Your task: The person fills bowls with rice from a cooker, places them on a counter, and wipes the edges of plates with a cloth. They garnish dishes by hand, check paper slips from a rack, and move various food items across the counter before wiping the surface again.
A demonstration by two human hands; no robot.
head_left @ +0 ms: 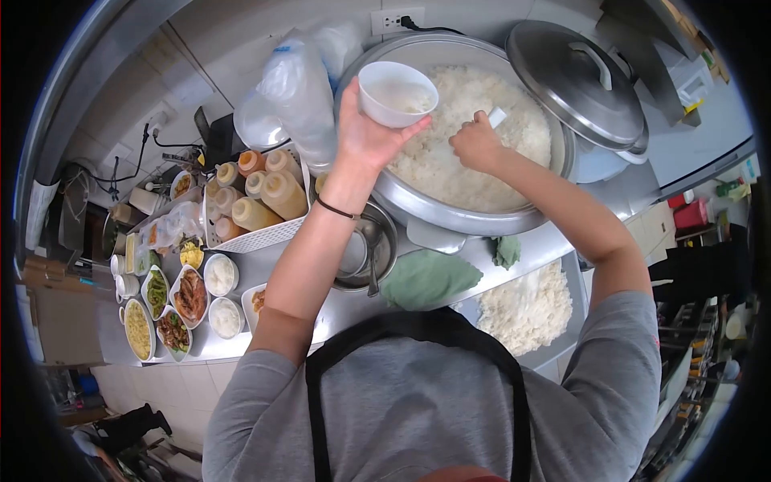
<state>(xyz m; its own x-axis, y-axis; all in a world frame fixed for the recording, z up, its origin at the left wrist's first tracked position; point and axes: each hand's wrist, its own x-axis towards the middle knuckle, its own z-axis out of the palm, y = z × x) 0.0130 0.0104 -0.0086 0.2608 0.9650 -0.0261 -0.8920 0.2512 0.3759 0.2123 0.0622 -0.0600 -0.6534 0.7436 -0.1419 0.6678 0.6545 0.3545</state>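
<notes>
My left hand [371, 132] holds a white bowl [377, 100] from below, tilted, over the left rim of a big metal rice pot [377, 181]. A little rice shows inside the bowl. Cooked rice [450, 88] fills much of the pot. My right hand [475, 146] is closed around a white-handled rice paddle [497, 118] above the rice; the paddle's blade is hard to make out against the white grains. The pot's metal lid [554, 76] leans at the right side of the pot.
A white basket of sauce bottles [261, 253] stands left of the pot. Several filled dishes [189, 297] sit further left. In front are a metal bowl with a ladle [372, 265], a green cloth [430, 279] and a tray of rice [526, 309]. Plastic bags [293, 96] stand behind.
</notes>
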